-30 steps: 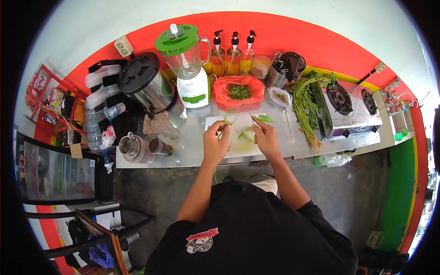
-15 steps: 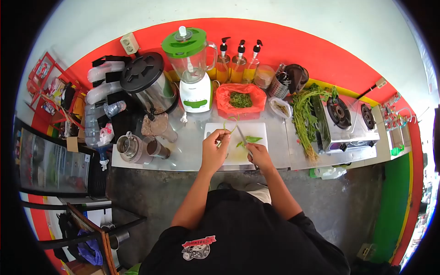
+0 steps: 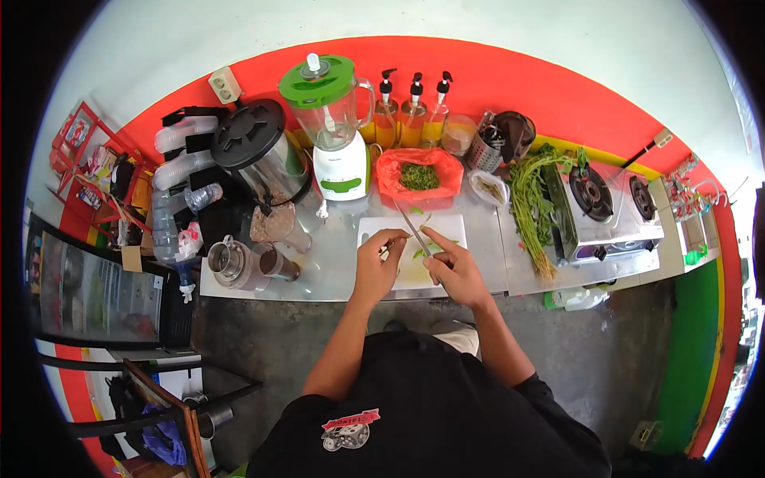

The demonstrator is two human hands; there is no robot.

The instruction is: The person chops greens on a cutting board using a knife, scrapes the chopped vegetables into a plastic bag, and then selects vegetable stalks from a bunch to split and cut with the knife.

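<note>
My right hand [image 3: 458, 275] grips a knife [image 3: 417, 236], its blade pointing up and left over the white cutting board [image 3: 370, 229]. The right index finger stretches along the blade. My left hand [image 3: 374, 267] is beside it, thumb and fingers pinched on a thin green stem, mostly hidden by the fingers. Bits of green leaf [image 3: 419, 253] lie on the board beneath the hands. Beyond the board, an orange-red plastic bag [image 3: 389, 190] lines a container with chopped greens [image 3: 419, 176] in it.
A bunch of long-stemmed greens [image 3: 530, 211] lies right, against a gas stove [image 3: 610, 231]. Behind stand a blender [image 3: 341, 163], pump bottles [image 3: 413, 119] and a utensil holder [image 3: 484, 153]. At left are a steel drum [image 3: 271, 163] and a brown-filled jar [image 3: 279, 263].
My hands have come closer together. The right index finger has extended along the knife toward the left fingers, and the stem once visible above my left hand is now mostly hidden.
</note>
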